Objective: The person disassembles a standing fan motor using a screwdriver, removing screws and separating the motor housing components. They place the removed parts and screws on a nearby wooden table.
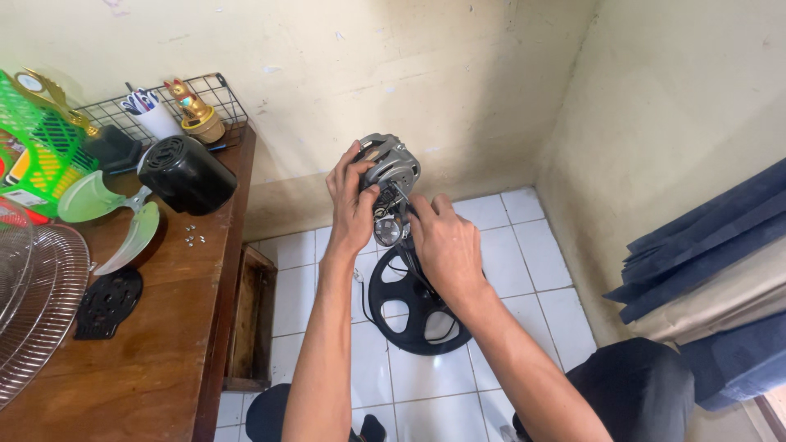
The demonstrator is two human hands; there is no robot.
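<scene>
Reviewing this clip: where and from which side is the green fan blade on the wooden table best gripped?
Grip the green fan blade at its central hub, coming from above: the thin curved vanes spread outward and lie low on the wooden table, while the hub stands up between them, clear of the black motor cover.

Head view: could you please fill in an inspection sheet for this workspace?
Surface: wooden table at left; white tiled floor below the hands.
Job's things: fan motor, bare metal, held above the round black base.
Clutter: black motor cover, green blade, wire grille, small screws, black plate, wire basket with cup and figurine.
Hands: left hand grips the motor's side; right hand is at its lower front.
Cables: black cord loops by the base.
Surroundings: cream walls, dark blue cloth at right.
</scene>
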